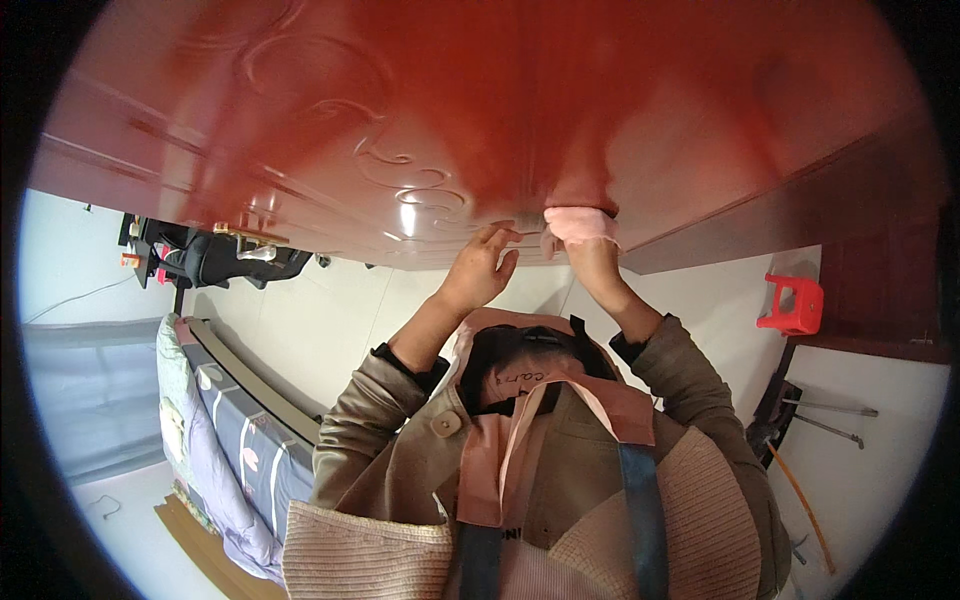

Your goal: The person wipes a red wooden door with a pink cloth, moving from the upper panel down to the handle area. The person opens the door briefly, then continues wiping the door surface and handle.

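My right hand [598, 264] presses a folded pink cloth [579, 225] against the glossy red panel of a door [480, 97]. The cloth covers most of its fingers. To the left, my left hand [481, 264] is raised close to the same panel, with thumb and fingers apart and nothing in it. Whether its fingertips touch the surface, I cannot tell. Curved raised moulding [409, 176] runs down the panel to the left of the cloth. The panel mirrors blurred reddish shapes.
A brass-coloured door handle [251, 238] juts out at left. Behind it is a black office chair [206, 255]. A bed [244, 435] with patterned bedding stands lower left. At right are a red plastic stool [793, 304] and a dark red door [885, 292]. Pale tiles [360, 296] cover the floor.
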{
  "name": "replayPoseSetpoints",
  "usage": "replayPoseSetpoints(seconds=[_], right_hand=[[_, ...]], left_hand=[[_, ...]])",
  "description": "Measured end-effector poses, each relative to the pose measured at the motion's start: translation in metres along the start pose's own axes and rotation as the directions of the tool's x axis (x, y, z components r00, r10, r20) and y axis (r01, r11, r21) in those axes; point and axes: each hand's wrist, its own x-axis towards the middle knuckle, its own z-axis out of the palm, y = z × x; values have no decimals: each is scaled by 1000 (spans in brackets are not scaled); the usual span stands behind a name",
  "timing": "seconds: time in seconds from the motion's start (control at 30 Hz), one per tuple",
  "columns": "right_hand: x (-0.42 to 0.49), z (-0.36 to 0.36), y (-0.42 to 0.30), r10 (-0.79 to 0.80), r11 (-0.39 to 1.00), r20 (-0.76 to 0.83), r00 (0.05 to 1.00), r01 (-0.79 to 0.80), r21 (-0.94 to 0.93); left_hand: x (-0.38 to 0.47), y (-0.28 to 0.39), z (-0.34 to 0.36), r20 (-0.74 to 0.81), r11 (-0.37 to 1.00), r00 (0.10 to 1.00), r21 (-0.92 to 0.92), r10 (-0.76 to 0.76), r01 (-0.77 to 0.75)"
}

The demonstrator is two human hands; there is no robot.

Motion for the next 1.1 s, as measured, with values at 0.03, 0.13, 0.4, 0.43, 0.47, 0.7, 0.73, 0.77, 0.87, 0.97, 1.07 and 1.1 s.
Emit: replayPoseSetpoints(seconds=[0.03, 0.13, 0.4, 0.43, 0.47, 0.7, 0.73, 0.77, 0.87, 0.97, 1.07, 1.1], right_hand=[[0, 6, -3, 13, 996, 0, 1000, -13, -87], [7, 21, -28, -276, 952, 1, 961, 273, -140], [18, 77, -59, -107, 993, -50, 993, 109, 49], [18, 86, -53, -103, 993, -8, 995, 104, 63], [18, 93, -47, -71, 995, 37, 997, 68, 69], [23, 133, -60, -47, 998, 150, 988, 41, 40], [24, 137, -70, -52, 985, 198, 979, 18, 170], [25, 141, -79, -40, 958, 251, 967, -34, 283], [30, 154, -97, -94, 887, 327, 940, -70, 456], [30, 171, -96, -109, 859, 364, 925, -97, 503], [30, 190, -79, -63, 880, 406, 912, -141, 453], [31, 196, -73, -43, 903, 436, 899, -151, 402]], left_hand=[[-4, -4, -4, 16, 999, 999, -12, -32, 32], [-13, -15, -17, -17, 1000, 1000, -6, -25, 25], [-37, -44, -45, -123, 997, 989, -42, -76, 71], [-42, -48, -48, -130, 996, 988, -28, -87, 84], [-48, -51, -50, -135, 995, 986, -15, -99, 98], [-74, -48, -77, -272, 998, 960, 2, -62, 65], [-75, -46, -82, -287, 1000, 958, 24, -2, 9], [-75, -45, -86, -310, 998, 949, 47, 55, -42], [-75, -48, -96, -421, 991, 900, 116, 115, -72], [-80, -66, -98, -448, 987, 886, 151, 119, -56], [-91, -89, -90, -416, 996, 910, 81, 6, 30], [-95, -96, -86, -406, 996, 913, 57, -34, 63]])
